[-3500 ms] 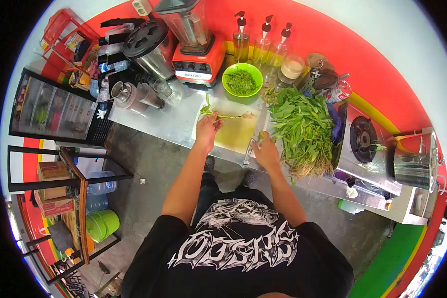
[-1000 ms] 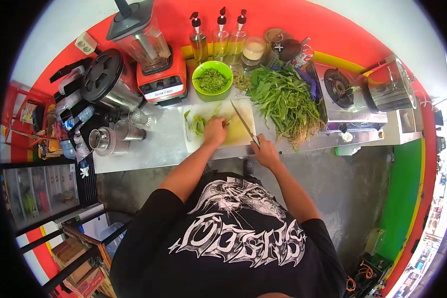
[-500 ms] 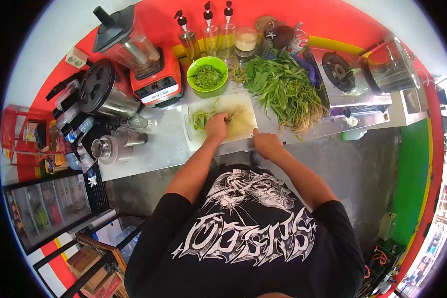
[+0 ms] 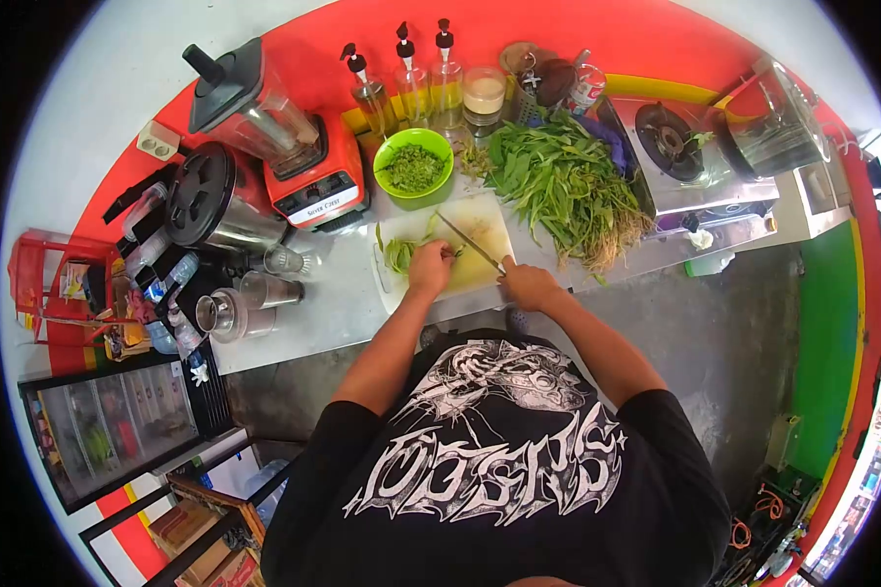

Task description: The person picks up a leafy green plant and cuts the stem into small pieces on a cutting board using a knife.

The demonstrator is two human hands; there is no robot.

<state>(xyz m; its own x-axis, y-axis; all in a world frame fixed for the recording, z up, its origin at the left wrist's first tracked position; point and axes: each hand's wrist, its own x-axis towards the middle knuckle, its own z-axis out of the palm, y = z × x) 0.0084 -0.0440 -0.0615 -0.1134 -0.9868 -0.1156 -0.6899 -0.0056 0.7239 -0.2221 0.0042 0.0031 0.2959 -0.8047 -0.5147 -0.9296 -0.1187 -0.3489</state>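
On the white cutting board (image 4: 475, 215), my left hand (image 4: 431, 268) is closed on some green stems, with leafy greens (image 4: 398, 254) lying just left of its fingers. My right hand (image 4: 531, 286) grips the handle of a knife (image 4: 470, 243), whose blade slants up and left over the board. Behind the board stands a bright green bowl (image 4: 416, 199) holding chopped greens (image 4: 413, 168). A large heap of leafy greens with roots (image 4: 568, 186) lies right of the board.
A red blender (image 4: 323, 186), a steel pot with black lid (image 4: 210, 196) and clear cups (image 4: 264, 291) stand left. Pump bottles (image 4: 411, 88) line the back. A gas stove (image 4: 700, 196) is on the right. The metal table's front edge runs near my body.
The knife blade now shows, angled over the board beside my left hand. The whole view has shifted slightly, with the table items appearing a little lower and farther right.
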